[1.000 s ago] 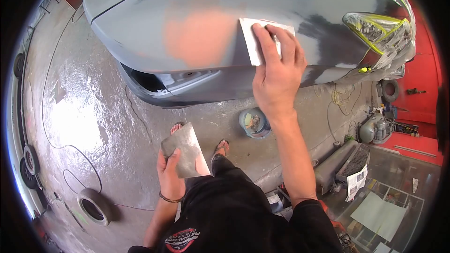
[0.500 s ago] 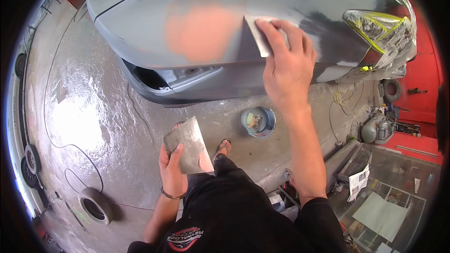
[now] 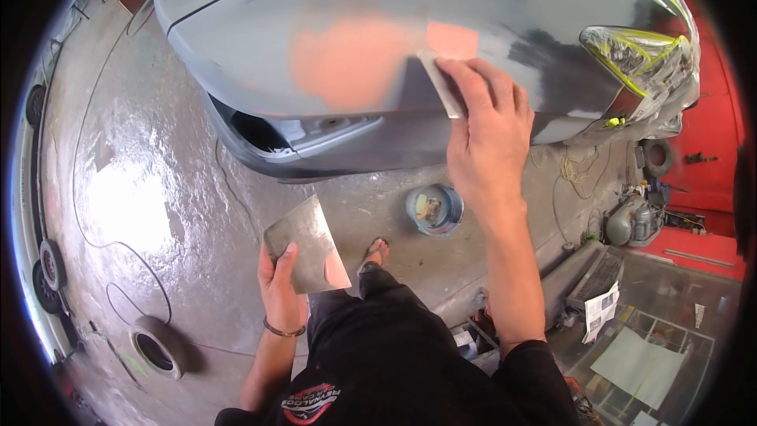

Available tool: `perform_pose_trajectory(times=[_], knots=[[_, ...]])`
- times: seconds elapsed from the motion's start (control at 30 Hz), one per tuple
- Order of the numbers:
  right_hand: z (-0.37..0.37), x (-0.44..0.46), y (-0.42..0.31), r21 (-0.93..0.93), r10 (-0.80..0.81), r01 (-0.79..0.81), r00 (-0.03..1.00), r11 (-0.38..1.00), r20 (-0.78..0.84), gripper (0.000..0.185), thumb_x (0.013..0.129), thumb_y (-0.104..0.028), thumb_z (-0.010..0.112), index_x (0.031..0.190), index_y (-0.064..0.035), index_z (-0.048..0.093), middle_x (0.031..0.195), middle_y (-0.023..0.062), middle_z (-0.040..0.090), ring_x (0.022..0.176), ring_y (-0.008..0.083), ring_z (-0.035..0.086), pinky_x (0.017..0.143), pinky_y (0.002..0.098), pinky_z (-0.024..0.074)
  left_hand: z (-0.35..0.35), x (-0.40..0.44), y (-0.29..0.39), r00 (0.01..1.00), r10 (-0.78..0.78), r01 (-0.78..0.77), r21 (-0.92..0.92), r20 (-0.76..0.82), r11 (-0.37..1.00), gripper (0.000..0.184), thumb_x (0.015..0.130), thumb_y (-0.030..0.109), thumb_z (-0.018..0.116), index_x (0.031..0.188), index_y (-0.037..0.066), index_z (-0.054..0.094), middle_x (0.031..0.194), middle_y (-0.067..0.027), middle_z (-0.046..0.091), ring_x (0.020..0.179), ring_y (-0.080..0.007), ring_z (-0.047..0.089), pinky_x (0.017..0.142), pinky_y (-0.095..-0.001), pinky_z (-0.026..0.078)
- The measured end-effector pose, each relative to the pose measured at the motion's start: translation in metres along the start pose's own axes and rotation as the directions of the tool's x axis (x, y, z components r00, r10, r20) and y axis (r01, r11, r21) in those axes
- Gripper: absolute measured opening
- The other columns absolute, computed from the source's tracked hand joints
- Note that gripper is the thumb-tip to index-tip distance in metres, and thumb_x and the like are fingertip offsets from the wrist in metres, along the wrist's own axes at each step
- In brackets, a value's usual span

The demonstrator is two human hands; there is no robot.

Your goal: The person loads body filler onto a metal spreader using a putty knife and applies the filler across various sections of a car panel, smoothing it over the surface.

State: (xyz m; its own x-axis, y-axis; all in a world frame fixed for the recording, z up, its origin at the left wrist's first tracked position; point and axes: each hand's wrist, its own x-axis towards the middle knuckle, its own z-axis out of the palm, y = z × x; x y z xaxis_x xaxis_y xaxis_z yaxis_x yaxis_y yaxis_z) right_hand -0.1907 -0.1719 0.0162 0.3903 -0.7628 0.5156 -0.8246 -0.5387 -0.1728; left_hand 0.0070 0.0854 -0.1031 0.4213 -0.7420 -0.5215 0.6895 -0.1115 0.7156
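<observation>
My right hand [image 3: 493, 130] grips a thin, pale flat spreader [image 3: 441, 87] tilted against the grey car panel [image 3: 544, 0]. Just above its edge lies a small fresh pink filler patch [image 3: 453, 39]. A larger pink patch [image 3: 347, 55] covers the panel to the left. My left hand [image 3: 282, 284] holds a flat metal plate [image 3: 309, 246] low over the floor, thumb on top. Some pink filler [image 3: 336, 270] sits at the plate's lower right corner.
A blue bucket [image 3: 435, 210] stands on the floor below the car. Masking covers the car's light [image 3: 639, 55]. A loose tire [image 3: 158, 347] lies lower left. At the right are a compressor [image 3: 631, 221] and a glass-topped surface [image 3: 678, 300].
My right hand has moved down with the spreader, and a pink patch now shows on the panel above it. My left hand has shifted slightly left with the plate.
</observation>
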Motion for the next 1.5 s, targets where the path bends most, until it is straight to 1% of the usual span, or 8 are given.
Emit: perform_pose_trajectory(times=[0.17,0.37,0.47,0.63,0.97,1.2,1.33,1.5], knots=[[0.017,0.03,0.01,-0.06,-0.057,0.047,0.984,0.997,-0.168,0.061,0.088,0.006,0.072,0.139,-0.0267,0.074,0.141,0.0005,0.063,0.13,0.036,0.059,0.113,0.0523,0.0451,0.003,-0.001,-0.002,0.999,0.006,-0.006,0.0,0.037,1.0,0.035,0.113,0.007,0.065,0.148,0.005,0.065,0.14,-0.0031,0.073,0.128,-0.0148,0.067,0.111,-0.0341,0.052],[-0.012,0.014,0.001,-0.009,0.011,-0.01,0.997,1.0,0.074,0.063,0.088,0.004,0.075,0.142,-0.0286,0.072,0.143,0.0023,0.062,0.134,0.0366,0.057,0.112,0.0545,0.0476,0.007,-0.004,0.006,1.0,-0.008,0.008,-0.014,0.001,1.0,0.035,0.113,0.007,0.064,0.148,0.005,0.065,0.14,-0.0024,0.072,0.128,-0.0141,0.066,0.111,-0.0342,0.052],[-0.002,0.033,0.009,-0.081,-0.048,0.041,0.994,0.996,-0.093,0.063,0.088,0.003,0.076,0.143,-0.0289,0.073,0.144,0.0012,0.063,0.134,0.0362,0.057,0.111,0.0537,0.0481,0.009,-0.002,0.006,1.0,0.004,-0.003,-0.02,0.017,1.0,0.035,0.113,0.007,0.065,0.148,0.005,0.065,0.14,-0.0021,0.072,0.128,-0.014,0.066,0.111,-0.0342,0.052],[0.011,0.035,0.016,-0.065,-0.049,0.043,0.996,0.997,-0.08,0.061,0.091,0.002,0.076,0.143,-0.0298,0.074,0.145,0.0016,0.062,0.136,0.0349,0.057,0.112,0.0527,0.0476,0.01,-0.005,0.009,1.0,0.015,-0.015,-0.007,0.022,1.0,0.035,0.113,0.007,0.065,0.148,0.005,0.066,0.14,-0.0021,0.073,0.128,-0.0141,0.066,0.111,-0.0339,0.052],[0.04,-0.095,0.0,0.07,0.027,-0.029,0.999,0.997,0.027,0.065,0.09,0.004,0.072,0.145,-0.0283,0.075,0.145,0.0028,0.061,0.135,0.034,0.056,0.115,0.0507,0.0431,0.004,-0.008,0.007,1.0,0.01,-0.01,0.002,0.023,1.0,0.033,0.113,0.007,0.066,0.145,0.004,0.067,0.137,-0.0027,0.074,0.125,-0.0138,0.068,0.11,-0.0329,0.052],[0.007,0.013,0.02,-0.047,-0.132,0.125,0.97,0.991,-0.206,0.066,0.091,0.004,0.073,0.148,-0.0286,0.072,0.147,0.0041,0.061,0.138,0.0349,0.055,0.113,0.051,0.0463,0.01,-0.009,0.003,0.997,0.031,-0.031,-0.01,0.07,0.999,0.032,0.113,0.007,0.065,0.146,0.004,0.066,0.136,-0.0027,0.074,0.125,-0.014,0.068,0.11,-0.0332,0.053],[0.016,0.034,0.021,-0.056,-0.111,0.103,0.979,0.993,-0.169,0.062,0.093,0.0,0.075,0.147,-0.0288,0.072,0.147,0.0031,0.061,0.137,0.0363,0.055,0.112,0.0516,0.0477,0.009,-0.01,0.003,0.997,0.007,-0.007,0.003,0.076,1.0,0.035,0.113,0.011,0.064,0.147,0.006,0.065,0.14,-0.0056,0.074,0.13,-0.0183,0.069,0.113,-0.0364,0.052],[0.027,-0.003,0.007,-0.024,-0.073,0.072,0.995,0.997,-0.073,0.059,0.094,-0.001,0.076,0.146,-0.029,0.073,0.146,0.0027,0.062,0.136,0.0363,0.055,0.114,0.0512,0.0462,0.004,-0.014,0.011,0.999,0.002,-0.002,-0.004,0.044,1.0,0.032,0.113,0.008,0.064,0.146,0.005,0.066,0.138,-0.0029,0.073,0.126,-0.014,0.067,0.11,-0.0332,0.052]])
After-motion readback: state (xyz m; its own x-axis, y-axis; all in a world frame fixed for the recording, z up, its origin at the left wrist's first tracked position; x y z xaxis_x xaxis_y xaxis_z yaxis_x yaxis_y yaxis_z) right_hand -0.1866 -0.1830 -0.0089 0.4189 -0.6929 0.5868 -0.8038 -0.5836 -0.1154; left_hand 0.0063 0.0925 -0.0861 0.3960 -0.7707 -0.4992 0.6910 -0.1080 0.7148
